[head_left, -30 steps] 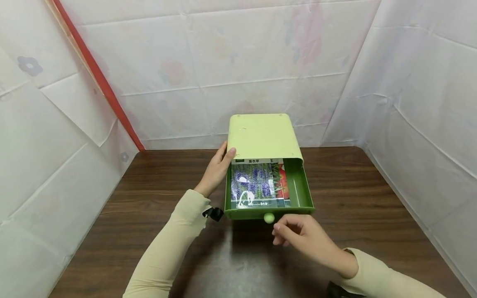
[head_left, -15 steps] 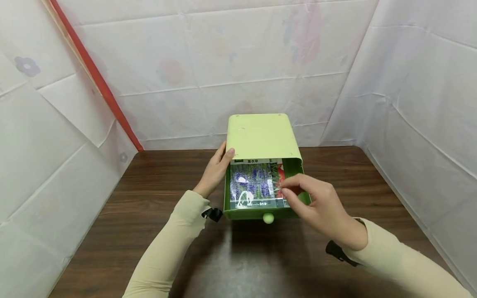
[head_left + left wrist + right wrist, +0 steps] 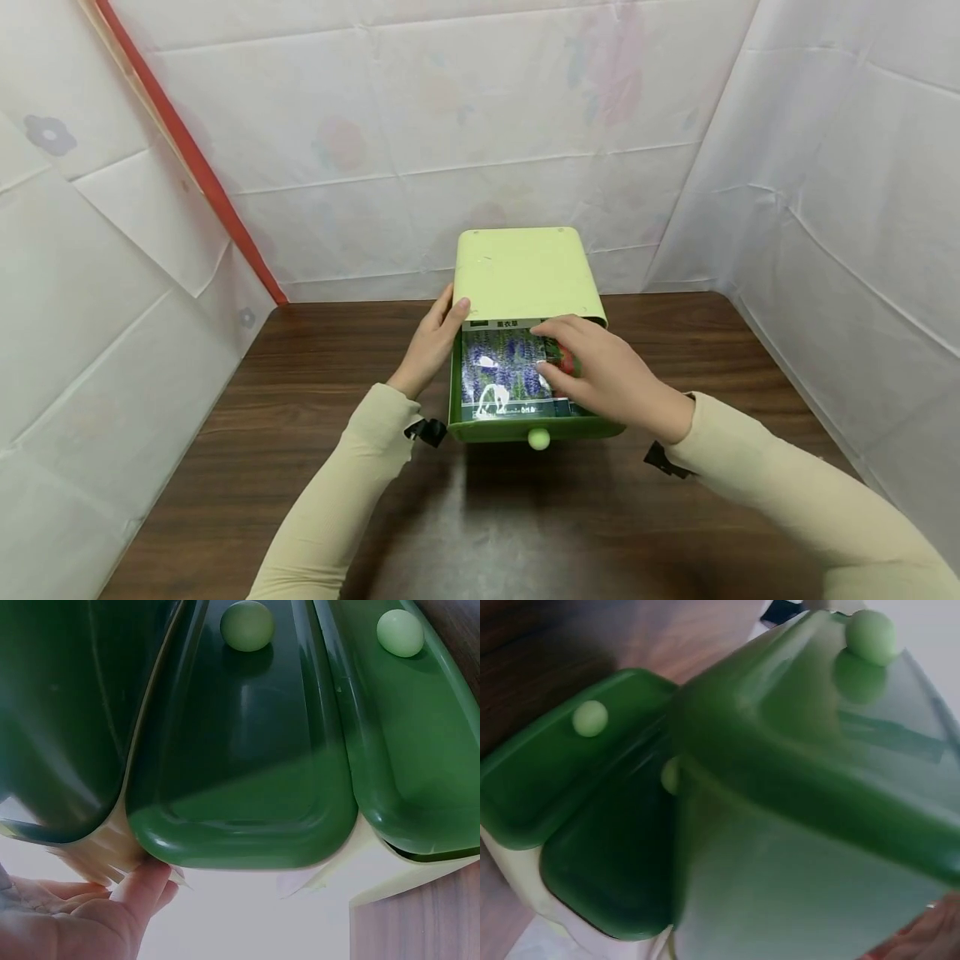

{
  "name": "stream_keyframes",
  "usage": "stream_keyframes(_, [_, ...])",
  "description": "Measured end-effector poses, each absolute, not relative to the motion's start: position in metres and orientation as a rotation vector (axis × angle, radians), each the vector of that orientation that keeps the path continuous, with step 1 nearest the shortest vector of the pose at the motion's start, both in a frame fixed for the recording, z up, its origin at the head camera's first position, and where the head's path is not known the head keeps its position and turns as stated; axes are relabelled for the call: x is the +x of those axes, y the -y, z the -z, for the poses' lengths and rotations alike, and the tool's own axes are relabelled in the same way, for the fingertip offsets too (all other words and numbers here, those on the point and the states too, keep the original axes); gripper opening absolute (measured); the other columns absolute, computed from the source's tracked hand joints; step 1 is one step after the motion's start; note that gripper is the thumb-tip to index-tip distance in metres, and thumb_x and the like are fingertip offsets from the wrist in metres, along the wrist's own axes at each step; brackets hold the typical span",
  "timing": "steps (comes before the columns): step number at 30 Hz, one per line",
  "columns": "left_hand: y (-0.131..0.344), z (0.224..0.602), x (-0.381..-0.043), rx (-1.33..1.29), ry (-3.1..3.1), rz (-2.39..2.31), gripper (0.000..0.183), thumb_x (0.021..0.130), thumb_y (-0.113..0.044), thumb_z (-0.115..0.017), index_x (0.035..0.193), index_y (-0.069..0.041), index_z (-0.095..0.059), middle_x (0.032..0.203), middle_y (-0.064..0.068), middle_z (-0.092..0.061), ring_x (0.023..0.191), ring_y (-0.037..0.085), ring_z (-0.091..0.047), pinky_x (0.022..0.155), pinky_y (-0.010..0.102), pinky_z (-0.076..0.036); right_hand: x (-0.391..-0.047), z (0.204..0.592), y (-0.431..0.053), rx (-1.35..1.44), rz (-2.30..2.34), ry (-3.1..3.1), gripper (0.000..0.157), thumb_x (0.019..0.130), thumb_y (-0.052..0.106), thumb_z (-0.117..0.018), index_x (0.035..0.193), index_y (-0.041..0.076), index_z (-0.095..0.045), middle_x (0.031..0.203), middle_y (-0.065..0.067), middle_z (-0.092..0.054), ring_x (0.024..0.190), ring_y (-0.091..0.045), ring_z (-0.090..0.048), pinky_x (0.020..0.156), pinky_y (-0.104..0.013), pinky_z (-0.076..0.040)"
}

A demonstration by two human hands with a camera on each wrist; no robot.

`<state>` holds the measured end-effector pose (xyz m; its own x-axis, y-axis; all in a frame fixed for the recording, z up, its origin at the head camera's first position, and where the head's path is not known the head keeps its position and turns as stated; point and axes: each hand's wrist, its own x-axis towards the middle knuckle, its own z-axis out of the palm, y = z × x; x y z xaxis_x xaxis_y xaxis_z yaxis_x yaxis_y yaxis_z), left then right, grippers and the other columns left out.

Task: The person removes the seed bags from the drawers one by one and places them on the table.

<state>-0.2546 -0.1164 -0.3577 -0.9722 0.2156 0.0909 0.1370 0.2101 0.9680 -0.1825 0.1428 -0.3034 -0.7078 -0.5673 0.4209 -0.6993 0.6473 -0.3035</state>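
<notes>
A small light-green drawer cabinet [image 3: 528,271] stands on the table with its top drawer [image 3: 491,431] pulled out. Inside lies a flat glossy packet [image 3: 501,371] picturing purple flowers, partly over another packet [image 3: 567,362] with red on it. My left hand [image 3: 431,346] rests on the cabinet's left side, fingers along the wall, thumb at the top front edge. Over the drawer's right part reaches my right hand [image 3: 603,373], thumb and fingers apart, fingertips close over the purple-flower packet's right edge. In the right wrist view the drawer [image 3: 795,877] hides most of that hand.
Below the pulled-out drawer, a middle drawer [image 3: 240,780] and a lower drawer [image 3: 427,750], each with a round knob, are pushed in. The cabinet stands near the back of the dark wooden table [image 3: 322,375]. White sheeting [image 3: 420,125] encloses the table's back and sides.
My right hand has left the space by the drawer knob, risen over the drawer and moved left above the packets, its fingers spreading. My left hand stays at the cabinet's side.
</notes>
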Motion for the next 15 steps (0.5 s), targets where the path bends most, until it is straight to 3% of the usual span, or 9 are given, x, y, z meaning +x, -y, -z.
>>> stream_keyframes(5, [0.117,0.358,-0.254,0.359,-2.389,-1.907,0.079,0.1,-0.06,-0.04,0.16,-0.02,-0.008,0.166,-0.001,-0.01,0.153,0.019,-0.013,0.123,0.046,-0.019,-0.189,0.306,-0.141,1.026,-0.591,2.723,0.045,0.093,0.033,-0.069,0.13,0.009,-0.061,0.131,-0.009,-0.06,0.086,-0.014,-0.061,0.077,-0.036,-0.053])
stream_keyframes(10, [0.117,0.356,-0.253,0.352,-2.389,-1.896,0.073,0.101,-0.056,-0.04,0.159,-0.024,-0.008,0.165,-0.003,-0.009,0.152,0.017,-0.012,0.123,0.044,-0.019,-0.196,0.31,-0.138,1.035,-0.502,2.912,0.055,0.094,0.042,-0.065,0.139,0.011,-0.055,0.139,-0.012,-0.054,0.071,-0.007,-0.055,0.065,-0.03,-0.047])
stream_keyframes(13, [0.116,0.355,-0.253,0.338,-2.387,-1.895,0.07,0.103,-0.053,-0.039,0.159,-0.026,-0.008,0.165,-0.004,-0.009,0.153,0.017,-0.012,0.123,0.044,-0.019,-0.201,0.313,-0.137,1.04,-0.433,2.983,0.065,0.094,0.048,-0.063,0.145,0.01,-0.049,0.147,-0.016,-0.047,0.095,-0.019,-0.065,0.079,-0.039,-0.054])
stream_keyframes(15, [0.116,0.355,-0.253,0.334,-2.385,-1.895,0.068,0.103,-0.051,-0.039,0.158,-0.026,-0.007,0.165,-0.003,-0.008,0.153,0.018,-0.011,0.123,0.045,-0.018,-0.203,0.315,-0.136,1.039,-0.391,3.004,0.07,0.093,0.051,-0.062,0.147,0.01,-0.046,0.152,-0.019,-0.041,0.113,-0.028,-0.062,0.089,-0.046,-0.053])
